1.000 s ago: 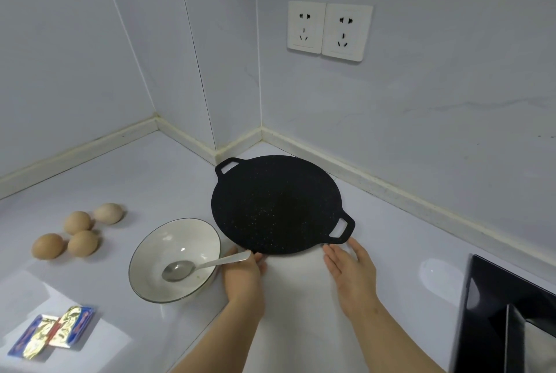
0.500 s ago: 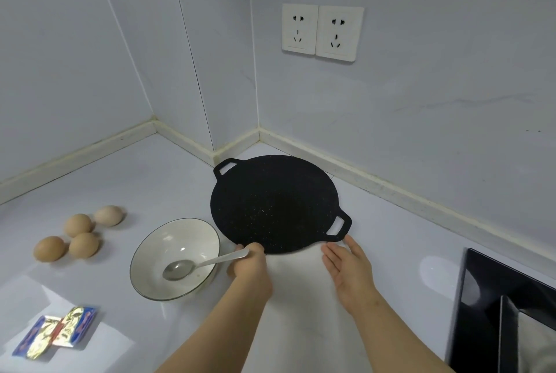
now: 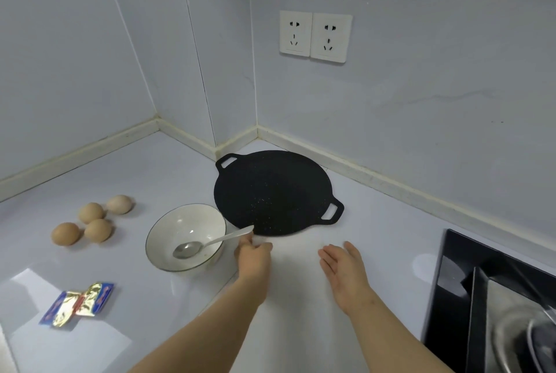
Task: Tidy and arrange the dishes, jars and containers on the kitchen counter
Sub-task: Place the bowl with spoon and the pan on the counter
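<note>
A flat black speckled pan (image 3: pixel 272 192) with two loop handles lies on the white counter (image 3: pixel 150 180) near the wall corner. A white bowl (image 3: pixel 168 228) stands left of it, with a metal spoon (image 3: pixel 207 244) inside whose handle points toward the pan's front edge. My left hand (image 3: pixel 252 256) hovers just below the pan's front rim beside the spoon handle's tip, fingers curled with nothing in them. My right hand (image 3: pixel 344 272) is open, palm turned left, a short way in front of the pan's right handle and apart from it.
Several brown eggs (image 3: pixel 90 222) lie loose at the left. Two foil packets (image 3: pixel 78 303) rest near the front left. A black hob (image 3: pixel 451 291) with a metal pot (image 3: pixel 517 339) fills the right edge. Two wall sockets (image 3: pixel 315 37) sit above the pan.
My left hand has let go of the pan's front rim and drawn back a little. My right hand has pulled back from the pan's right handle. The pan stays put.
</note>
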`<state>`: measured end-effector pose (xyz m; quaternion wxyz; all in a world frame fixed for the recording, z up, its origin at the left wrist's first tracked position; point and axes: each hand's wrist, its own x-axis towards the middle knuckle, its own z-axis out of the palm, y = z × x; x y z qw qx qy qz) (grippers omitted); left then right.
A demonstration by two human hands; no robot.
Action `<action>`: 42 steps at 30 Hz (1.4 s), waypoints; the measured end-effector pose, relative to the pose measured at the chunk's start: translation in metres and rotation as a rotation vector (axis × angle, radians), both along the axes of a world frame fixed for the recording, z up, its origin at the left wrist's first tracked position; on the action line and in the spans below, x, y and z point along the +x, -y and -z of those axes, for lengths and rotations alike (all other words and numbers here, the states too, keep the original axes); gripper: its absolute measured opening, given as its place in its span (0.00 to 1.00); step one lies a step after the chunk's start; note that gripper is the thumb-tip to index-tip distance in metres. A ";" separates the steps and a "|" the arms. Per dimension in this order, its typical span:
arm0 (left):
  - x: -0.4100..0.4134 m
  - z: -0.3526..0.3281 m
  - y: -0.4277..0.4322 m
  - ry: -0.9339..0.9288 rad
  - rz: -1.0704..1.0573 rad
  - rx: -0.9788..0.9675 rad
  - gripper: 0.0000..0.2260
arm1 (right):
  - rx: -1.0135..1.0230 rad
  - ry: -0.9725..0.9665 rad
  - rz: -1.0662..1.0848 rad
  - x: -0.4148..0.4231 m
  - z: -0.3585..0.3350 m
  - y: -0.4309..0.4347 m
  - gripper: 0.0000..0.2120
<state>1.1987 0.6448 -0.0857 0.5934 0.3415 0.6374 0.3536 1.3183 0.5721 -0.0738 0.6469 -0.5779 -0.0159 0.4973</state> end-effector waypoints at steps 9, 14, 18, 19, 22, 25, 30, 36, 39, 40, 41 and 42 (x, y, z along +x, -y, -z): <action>-0.043 -0.026 0.036 -0.109 0.680 0.077 0.10 | -0.197 0.013 -0.127 -0.041 -0.005 0.027 0.05; -0.077 -0.073 0.037 -0.115 0.640 0.317 0.07 | -0.307 0.092 -0.266 -0.068 -0.013 0.018 0.04; -0.114 -0.093 0.030 -0.138 0.360 0.545 0.07 | -0.309 0.160 -0.340 -0.088 -0.021 0.008 0.06; -0.123 -0.095 0.028 -0.100 0.263 0.592 0.06 | -0.303 0.177 -0.362 -0.094 -0.023 0.005 0.06; -0.148 -0.093 0.011 -0.190 -0.010 0.639 0.07 | -0.272 0.239 -0.475 -0.111 -0.026 -0.005 0.09; -0.172 -0.079 -0.017 -0.393 -0.037 0.375 0.16 | -0.197 0.254 -0.588 -0.130 -0.029 -0.015 0.17; -0.182 -0.062 -0.035 -0.302 0.194 0.092 0.27 | -0.116 0.176 -0.657 -0.149 -0.037 -0.032 0.21; -0.185 -0.048 -0.045 -0.131 0.142 -0.016 0.22 | -0.103 0.154 -0.618 -0.158 -0.029 -0.052 0.17; -0.185 -0.043 -0.048 -0.128 0.156 -0.021 0.15 | -0.104 0.135 -0.603 -0.159 -0.023 -0.060 0.18; -0.185 -0.043 -0.048 -0.120 0.161 -0.023 0.13 | -0.101 0.131 -0.597 -0.159 -0.022 -0.062 0.19; -0.185 -0.041 -0.049 -0.111 0.164 -0.027 0.12 | -0.099 0.127 -0.591 -0.159 -0.021 -0.064 0.20; -0.184 -0.040 -0.049 -0.103 0.164 -0.029 0.11 | -0.099 0.121 -0.584 -0.159 -0.020 -0.065 0.20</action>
